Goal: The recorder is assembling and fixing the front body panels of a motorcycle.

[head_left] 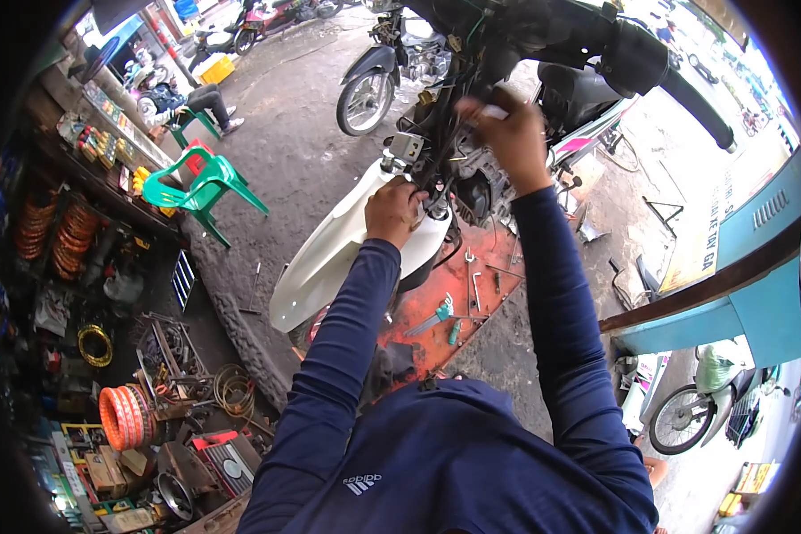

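Note:
In front of me stands a partly stripped motorbike, its dark handlebar (pixel 587 40) at the top and its white front fender (pixel 329 258) pointing toward the lower left. My left hand (pixel 394 212) is curled at the fender's upper end, beside a small metal bracket (pixel 407 147). Its fingertips reach in by the dark wiring, and what they pinch is hidden. Higher up and to the right, my right hand (pixel 514 142) is at the bundle of black cables (pixel 443 116) below the handlebar. Motion smears its bent fingers, with something pale near them.
Hand tools, including teal-handled pliers (pixel 443 310) and a spanner (pixel 469 258), lie on a red board (pixel 418 343). Green plastic chairs (pixel 206 189) stand at left. Parts crowd the shelves, with an orange coil (pixel 125 418) below. Another motorbike (pixel 378 84) is parked beyond; a blue stand (pixel 721 311) is at right.

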The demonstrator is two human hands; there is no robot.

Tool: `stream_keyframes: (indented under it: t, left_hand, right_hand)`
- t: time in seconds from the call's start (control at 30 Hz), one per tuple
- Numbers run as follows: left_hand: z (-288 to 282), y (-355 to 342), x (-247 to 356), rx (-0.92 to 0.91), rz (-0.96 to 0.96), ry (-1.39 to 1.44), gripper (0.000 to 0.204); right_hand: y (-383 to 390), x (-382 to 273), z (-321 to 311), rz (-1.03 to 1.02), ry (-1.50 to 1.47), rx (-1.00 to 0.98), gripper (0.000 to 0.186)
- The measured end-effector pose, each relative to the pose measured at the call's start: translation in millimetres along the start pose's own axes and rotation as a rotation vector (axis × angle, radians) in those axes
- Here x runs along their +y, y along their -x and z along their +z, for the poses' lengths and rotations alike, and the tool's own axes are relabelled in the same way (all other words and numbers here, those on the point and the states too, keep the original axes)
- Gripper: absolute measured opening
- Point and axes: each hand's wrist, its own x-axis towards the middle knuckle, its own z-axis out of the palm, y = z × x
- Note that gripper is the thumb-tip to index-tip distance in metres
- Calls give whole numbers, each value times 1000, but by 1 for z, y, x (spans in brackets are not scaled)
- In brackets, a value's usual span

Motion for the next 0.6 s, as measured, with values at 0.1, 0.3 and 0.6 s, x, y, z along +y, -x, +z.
stream_keyframes:
  t: [0.1,0.3,0.6]
  left_hand:
    - [4,-3,10,-18,0,16,17]
    - [4,-2,7,19,40,-21,19]
    - [6,2,11,-3,37,-18,18]
  right_hand:
    - [-29,-14,-43,-49,-370,11,29]
    - [-35,-10,-37,-72,32,135,33]
    - [-46,7,-7,-2,-1189,-367,20]
